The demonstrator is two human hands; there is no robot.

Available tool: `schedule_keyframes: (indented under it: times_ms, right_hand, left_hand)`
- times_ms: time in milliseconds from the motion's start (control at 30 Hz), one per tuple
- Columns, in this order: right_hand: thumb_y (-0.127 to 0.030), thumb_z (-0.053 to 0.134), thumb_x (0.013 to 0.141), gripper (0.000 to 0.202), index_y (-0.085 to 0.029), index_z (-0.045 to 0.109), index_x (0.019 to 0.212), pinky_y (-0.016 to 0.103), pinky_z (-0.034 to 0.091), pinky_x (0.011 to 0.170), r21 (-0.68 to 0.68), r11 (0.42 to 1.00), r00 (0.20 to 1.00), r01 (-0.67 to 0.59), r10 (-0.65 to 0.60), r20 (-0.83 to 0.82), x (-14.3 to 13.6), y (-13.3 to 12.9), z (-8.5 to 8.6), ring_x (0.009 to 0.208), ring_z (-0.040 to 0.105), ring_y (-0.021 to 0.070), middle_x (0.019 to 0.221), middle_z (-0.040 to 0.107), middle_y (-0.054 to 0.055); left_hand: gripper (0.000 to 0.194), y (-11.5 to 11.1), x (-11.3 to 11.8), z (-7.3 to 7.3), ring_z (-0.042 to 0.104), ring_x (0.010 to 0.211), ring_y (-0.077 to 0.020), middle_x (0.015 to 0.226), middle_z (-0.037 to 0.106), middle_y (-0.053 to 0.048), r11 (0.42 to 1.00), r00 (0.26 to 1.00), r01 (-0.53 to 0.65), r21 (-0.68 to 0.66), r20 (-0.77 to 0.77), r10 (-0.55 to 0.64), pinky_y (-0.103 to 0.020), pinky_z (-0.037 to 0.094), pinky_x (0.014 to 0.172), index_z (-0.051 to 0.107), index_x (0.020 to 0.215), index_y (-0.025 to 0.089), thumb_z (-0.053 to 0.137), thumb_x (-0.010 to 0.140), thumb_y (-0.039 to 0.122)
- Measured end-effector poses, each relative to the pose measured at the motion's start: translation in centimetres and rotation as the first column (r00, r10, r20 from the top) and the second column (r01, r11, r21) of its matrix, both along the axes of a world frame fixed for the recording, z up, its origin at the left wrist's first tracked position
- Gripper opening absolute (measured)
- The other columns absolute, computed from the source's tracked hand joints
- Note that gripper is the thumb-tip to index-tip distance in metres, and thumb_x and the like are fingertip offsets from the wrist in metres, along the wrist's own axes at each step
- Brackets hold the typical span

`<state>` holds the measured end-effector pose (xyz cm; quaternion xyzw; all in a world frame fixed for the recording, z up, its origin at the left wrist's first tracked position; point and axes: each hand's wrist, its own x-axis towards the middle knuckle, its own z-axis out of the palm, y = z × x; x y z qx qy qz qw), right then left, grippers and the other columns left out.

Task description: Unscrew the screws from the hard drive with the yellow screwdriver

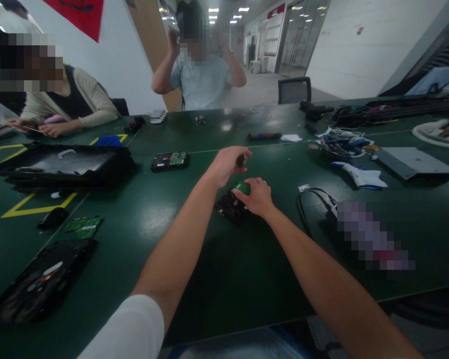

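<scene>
Near the middle of the green table (164, 209), my right hand (257, 195) has its thumb and fingers round a green circuit board (242, 188). The board is at the top of a black drive-like device (232, 207), which lies tilted on the table. Just above and left of it, my left hand (232, 163) is closed round a small dark thing with a yellow part (241, 160), perhaps a tool handle. My fingers cover most of it, and no tip can be made out.
Another drive (170, 161) and a black tray (71, 162) lie left, with an opened black device (41, 279) nearer. On the right are a cable bundle (344, 143), a glove (361, 175) and a metal box (419, 162). Two people are at the far side.
</scene>
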<state>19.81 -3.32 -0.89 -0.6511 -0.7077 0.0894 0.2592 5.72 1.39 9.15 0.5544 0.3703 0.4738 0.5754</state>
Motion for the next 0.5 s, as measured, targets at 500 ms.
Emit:
schedule_keyframes:
  times_ms: [500]
  right_hand:
    - [-0.068, 0.061, 0.091, 0.059, -0.020, 0.067, 0.125, 0.049, 0.046, 0.098, -0.001, 1.000, 1.000, -0.008, 0.008, -0.002, 0.07, 0.15, -0.18, 0.118, 0.060, 0.0355, 0.126, 0.066, 0.015]
  left_hand:
    - [0.017, -0.32, 0.01, 0.76, 0.062, 0.082, -0.0179, 0.086, 0.064, -0.008, 0.994, 0.995, -0.101, -0.051, 0.008, 0.102, -0.031, 0.061, 0.069, 0.068, 0.081, 0.016, 0.063, 0.084, 0.033]
